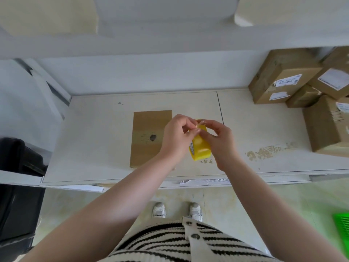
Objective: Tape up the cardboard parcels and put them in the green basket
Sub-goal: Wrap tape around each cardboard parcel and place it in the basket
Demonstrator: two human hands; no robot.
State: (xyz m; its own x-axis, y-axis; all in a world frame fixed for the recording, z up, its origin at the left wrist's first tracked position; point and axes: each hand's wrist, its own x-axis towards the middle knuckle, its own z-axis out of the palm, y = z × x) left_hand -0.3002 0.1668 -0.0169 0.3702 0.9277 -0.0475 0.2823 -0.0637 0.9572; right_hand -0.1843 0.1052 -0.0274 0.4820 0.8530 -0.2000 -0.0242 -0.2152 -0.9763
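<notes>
Picking at the tape: we take this to be the step in hand, with both hands working the top of the yellow tape roll (201, 148), apparently hunting for the loose end.
Left hand (176, 136): we see its fingers curled and pinching at the upper edge of the roll.
Right hand (220, 138): we see it curled round the roll's far side, fingertips meeting the left ones at the same spot.
Parcel in front of us (149, 137): flat on the counter (94, 138), just left of the hands, with a small dark hole in its top; we see no fresh tape on it, so we judge it not yet taped.
Waiting stack (306, 86): several more cardboard parcels at the counter's far right, well apart from the hands.
Green basket (342, 225): on the floor at lower right, only a corner in view; we cannot tell what it holds.
Progress: early for this parcel, we judge; taping and basketing are left.
</notes>
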